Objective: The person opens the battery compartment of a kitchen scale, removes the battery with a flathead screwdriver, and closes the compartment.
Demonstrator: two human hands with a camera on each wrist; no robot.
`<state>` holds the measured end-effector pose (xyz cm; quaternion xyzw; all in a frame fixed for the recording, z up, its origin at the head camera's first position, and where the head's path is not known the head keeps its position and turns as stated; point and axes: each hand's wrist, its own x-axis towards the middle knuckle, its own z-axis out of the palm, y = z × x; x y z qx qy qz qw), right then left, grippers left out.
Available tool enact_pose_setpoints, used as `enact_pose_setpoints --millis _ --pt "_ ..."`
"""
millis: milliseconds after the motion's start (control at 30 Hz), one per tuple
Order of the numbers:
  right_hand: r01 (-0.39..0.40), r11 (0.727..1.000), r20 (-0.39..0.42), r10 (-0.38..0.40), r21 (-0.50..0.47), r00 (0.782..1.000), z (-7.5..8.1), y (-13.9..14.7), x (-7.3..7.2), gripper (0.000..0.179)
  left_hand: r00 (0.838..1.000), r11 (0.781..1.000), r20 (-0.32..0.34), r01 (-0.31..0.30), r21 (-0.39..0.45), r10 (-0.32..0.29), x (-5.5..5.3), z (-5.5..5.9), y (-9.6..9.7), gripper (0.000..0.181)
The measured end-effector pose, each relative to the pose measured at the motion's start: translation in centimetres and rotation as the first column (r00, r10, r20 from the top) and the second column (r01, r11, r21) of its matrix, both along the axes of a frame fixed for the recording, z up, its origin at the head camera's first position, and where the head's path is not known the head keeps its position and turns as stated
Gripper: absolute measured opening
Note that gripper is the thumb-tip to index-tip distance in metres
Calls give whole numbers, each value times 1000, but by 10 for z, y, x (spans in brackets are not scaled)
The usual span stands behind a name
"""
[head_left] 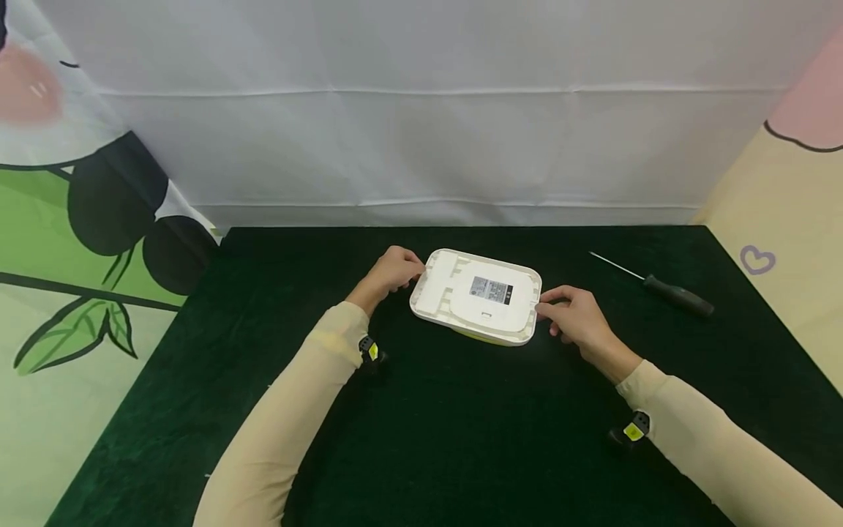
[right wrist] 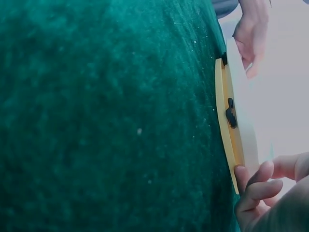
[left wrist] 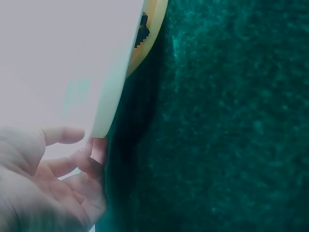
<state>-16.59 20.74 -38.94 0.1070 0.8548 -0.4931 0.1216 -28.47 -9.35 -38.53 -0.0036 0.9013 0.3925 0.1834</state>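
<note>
two hands hold a white panel [head_left: 428, 293] at opposite ends in the head view, above a dark green cloth [head_left: 421, 439] and toward its far edge. the left hand [head_left: 390, 269] pinches the panel's left end; the right hand [head_left: 574, 315] grips its right end. a printed label [head_left: 490, 290] faces up, and a strip of a yellow part [head_left: 484, 337] shows under the panel's near edge. a screwdriver [head_left: 678, 295] lies to the right, well apart from the panel, its shaft pointing away and to the left. both arms wear pale yellow sleeves [head_left: 290, 424], and a white backdrop [head_left: 448, 146] hangs behind.

from the left wrist, the left hand's thumb lies over the panel's corner with other fingers curled beneath. farther along, a dark toothed piece [left wrist: 143, 31] sits between the panel and the yellow part.

from the right wrist, the stack is seen edge-on: yellow part below, panel above, a black piece [right wrist: 231, 113] between them. the right hand grasps the near end, one fingertip against the yellow part; the left hand is at the far end. whether the yellow part touches the cloth, i cannot tell.
</note>
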Motion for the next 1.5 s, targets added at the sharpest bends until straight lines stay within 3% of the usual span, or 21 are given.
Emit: enact_pose_setpoints --millis 467,700,1133,1233,1333,1433,1500 --pt "-5 999 -17 6 32 1000 0 10 -22 35 999 1000 26 -25 -19 25 21 0 -1 19" --pt "-14 999 -21 15 48 1000 1 13 -32 34 1000 1000 4 -22 3 22 32 0 -1 19" --pt "-37 998 -21 38 46 999 0 13 -32 35 999 999 -24 -39 -36 38 34 0 0 19" --pt "-66 991 -78 76 120 994 -1 14 -33 34 998 997 -55 -30 -67 26 35 -1 -1 19" --pt "-120 945 -188 184 305 965 1 14 -36 38 984 986 -170 18 -167 -47 38 1 0 31" --pt "-171 835 -265 350 523 899 7 12 -39 46 943 949 -282 86 -304 -176 44 7 3 53" --pt "-213 750 -257 457 626 852 13 7 -40 54 917 919 -301 141 -368 -261 47 11 7 69"
